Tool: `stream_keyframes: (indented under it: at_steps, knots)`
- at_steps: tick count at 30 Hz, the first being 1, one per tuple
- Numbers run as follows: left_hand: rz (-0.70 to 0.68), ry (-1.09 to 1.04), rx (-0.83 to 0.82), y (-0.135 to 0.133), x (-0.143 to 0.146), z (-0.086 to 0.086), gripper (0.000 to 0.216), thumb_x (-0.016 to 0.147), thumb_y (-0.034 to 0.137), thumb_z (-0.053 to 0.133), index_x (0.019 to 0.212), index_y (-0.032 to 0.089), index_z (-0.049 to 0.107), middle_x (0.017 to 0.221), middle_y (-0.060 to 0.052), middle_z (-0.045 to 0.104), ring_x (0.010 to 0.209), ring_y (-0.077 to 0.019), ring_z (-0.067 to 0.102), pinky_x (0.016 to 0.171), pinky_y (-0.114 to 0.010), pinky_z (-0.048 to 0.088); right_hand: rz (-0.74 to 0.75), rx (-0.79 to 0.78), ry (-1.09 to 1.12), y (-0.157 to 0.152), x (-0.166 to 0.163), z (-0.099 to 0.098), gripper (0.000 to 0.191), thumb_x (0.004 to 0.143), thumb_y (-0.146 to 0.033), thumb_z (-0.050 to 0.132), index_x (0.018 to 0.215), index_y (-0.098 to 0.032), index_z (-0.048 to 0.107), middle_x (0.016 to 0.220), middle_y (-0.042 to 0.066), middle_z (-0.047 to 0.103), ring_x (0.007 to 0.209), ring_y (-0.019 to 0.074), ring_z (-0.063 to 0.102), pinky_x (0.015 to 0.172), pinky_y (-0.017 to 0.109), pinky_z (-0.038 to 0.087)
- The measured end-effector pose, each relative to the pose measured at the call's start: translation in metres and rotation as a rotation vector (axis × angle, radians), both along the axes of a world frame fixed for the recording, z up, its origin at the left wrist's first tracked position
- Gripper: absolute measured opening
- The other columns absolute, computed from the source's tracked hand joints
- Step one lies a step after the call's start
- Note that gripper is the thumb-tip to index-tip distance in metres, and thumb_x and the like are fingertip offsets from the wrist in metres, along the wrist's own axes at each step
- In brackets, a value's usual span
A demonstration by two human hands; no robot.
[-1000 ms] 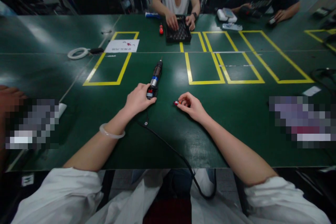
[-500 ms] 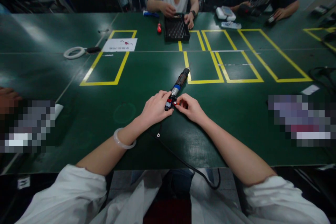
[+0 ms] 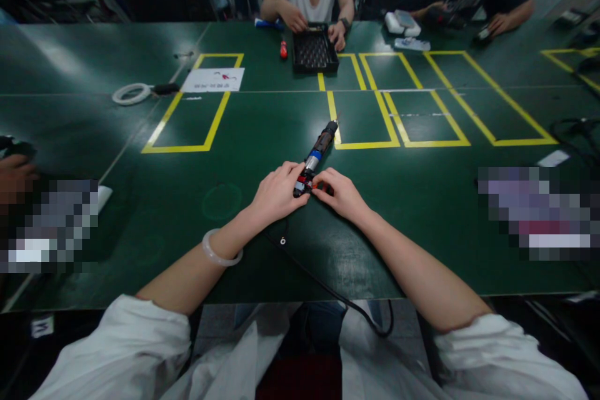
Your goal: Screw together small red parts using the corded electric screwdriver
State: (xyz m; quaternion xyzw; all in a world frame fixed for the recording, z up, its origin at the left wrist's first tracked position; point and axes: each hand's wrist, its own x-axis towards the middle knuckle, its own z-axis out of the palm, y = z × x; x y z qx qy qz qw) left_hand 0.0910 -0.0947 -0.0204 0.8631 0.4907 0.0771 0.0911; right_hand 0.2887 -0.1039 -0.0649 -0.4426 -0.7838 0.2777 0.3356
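On the green table lies an electric screwdriver point(image 3: 314, 159), slanting away to the upper right, with its casing off so that a silver motor with a blue band and small red and black parts show. My left hand point(image 3: 280, 190) grips its near end, thumb and fingers on either side. Close by on the right, my right hand point(image 3: 344, 194) pinches at a small red-orange part, perhaps a wire, beside the exposed end; the fingertips partly hide it. A black cord point(image 3: 323, 284) with a small ring terminal point(image 3: 282, 241) near it runs from below the screwdriver over the table's front edge.
Yellow tape outlines point(image 3: 368, 145) mark the table point(image 3: 164, 250). A white sheet point(image 3: 213, 80) and a white coil point(image 3: 131, 94) lie at the left. Opposite, a co-worker's hands touch a black tray point(image 3: 315, 65) near a red screwdriver point(image 3: 284, 50). Blurred-out devices lie at both sides.
My right fingers have shifted very slightly at the red-orange part. My left hand and the electric screwdriver stay put. Across the table, the co-worker's hand has moved slightly left.
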Motion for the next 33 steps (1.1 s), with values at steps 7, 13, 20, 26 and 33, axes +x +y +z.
stream_keyframes:
  at_steps: [7,13,20,26,33]
  knots:
    - [-0.006,0.007,0.032,0.000,-0.001,-0.004,0.065,0.084,0.038,0.059,0.143,0.016,0.044,0.135,-0.014,0.053,0.113,-0.0326,0.058,0.092,-0.043,0.049,-0.018,0.003,0.043,-0.002,0.000,0.003,0.004,0.089,-0.018,0.060,0.091,-0.021,0.062,0.087,0.002,0.054,0.070,0.0142,0.054,0.069,0.028,0.044]
    - [0.013,0.011,0.085,-0.004,0.004,-0.006,0.061,0.089,0.048,0.057,0.140,0.016,0.047,0.130,-0.016,0.055,0.112,-0.0329,0.058,0.091,-0.043,0.047,-0.038,0.027,0.038,-0.004,-0.003,0.005,0.009,0.089,-0.017,0.057,0.092,-0.021,0.065,0.088,0.004,0.058,0.070,0.0148,0.056,0.069,0.028,0.045]
    - [0.082,0.016,0.124,-0.005,0.011,-0.009,0.050,0.092,0.045,0.054,0.133,0.016,0.051,0.124,-0.015,0.057,0.108,-0.0318,0.059,0.088,-0.042,0.047,-0.048,0.049,0.018,-0.005,-0.002,0.003,0.012,0.089,-0.017,0.055,0.097,-0.020,0.064,0.091,0.004,0.061,0.071,0.0151,0.057,0.070,0.029,0.046]
    - [0.106,0.067,0.123,-0.006,0.013,-0.008,0.053,0.093,0.042,0.053,0.138,0.015,0.048,0.128,-0.015,0.055,0.110,-0.0301,0.057,0.088,-0.040,0.048,-0.026,0.043,0.050,-0.005,-0.002,0.000,0.017,0.089,-0.016,0.055,0.105,-0.021,0.061,0.094,0.003,0.061,0.073,0.0144,0.057,0.071,0.027,0.046]
    - [0.097,0.091,0.128,0.000,0.004,-0.009,0.057,0.094,0.045,0.052,0.141,0.014,0.045,0.130,-0.015,0.053,0.111,-0.0298,0.056,0.087,-0.039,0.050,-0.023,0.038,0.069,-0.004,-0.001,0.000,0.021,0.089,-0.015,0.055,0.108,-0.021,0.059,0.093,0.002,0.059,0.072,0.0134,0.056,0.071,0.027,0.046]
